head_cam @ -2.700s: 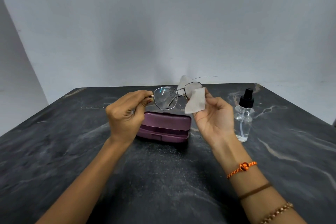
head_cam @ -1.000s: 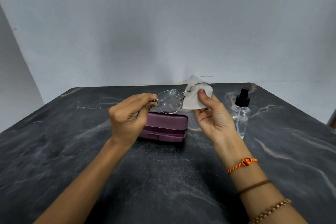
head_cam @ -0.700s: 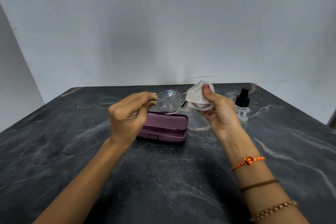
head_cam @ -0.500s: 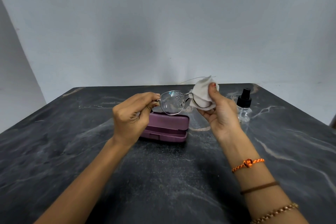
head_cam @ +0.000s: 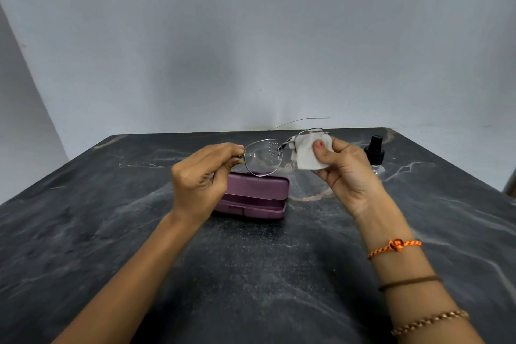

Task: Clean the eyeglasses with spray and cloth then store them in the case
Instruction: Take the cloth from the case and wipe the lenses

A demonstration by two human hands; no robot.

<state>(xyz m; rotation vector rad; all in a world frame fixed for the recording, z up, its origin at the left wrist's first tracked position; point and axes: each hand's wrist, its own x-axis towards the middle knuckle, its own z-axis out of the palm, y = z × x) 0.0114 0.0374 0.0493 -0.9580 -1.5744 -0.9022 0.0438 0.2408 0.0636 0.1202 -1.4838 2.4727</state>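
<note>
Change: the cloth [head_cam: 310, 154] is now being spread flatter over the right lens than half a second ago.
Eyeglasses [head_cam: 264, 158]: being held above the case [head_cam: 252, 195].
Left hand [head_cam: 199, 179]: fingers pinching the frame end.
Right hand [head_cam: 346, 173]: thumb pressing the cloth.
Spray bottle [head_cam: 374, 152]: standing on the surface [head_cam: 111, 232].

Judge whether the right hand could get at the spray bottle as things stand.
Probably not yet: the right hand is pinching the cloth on the eyeglasses. The spray bottle stands just behind it, path unblocked.

Both hands [head_cam: 202, 176] [head_cam: 346, 176] raised, pinching
</note>
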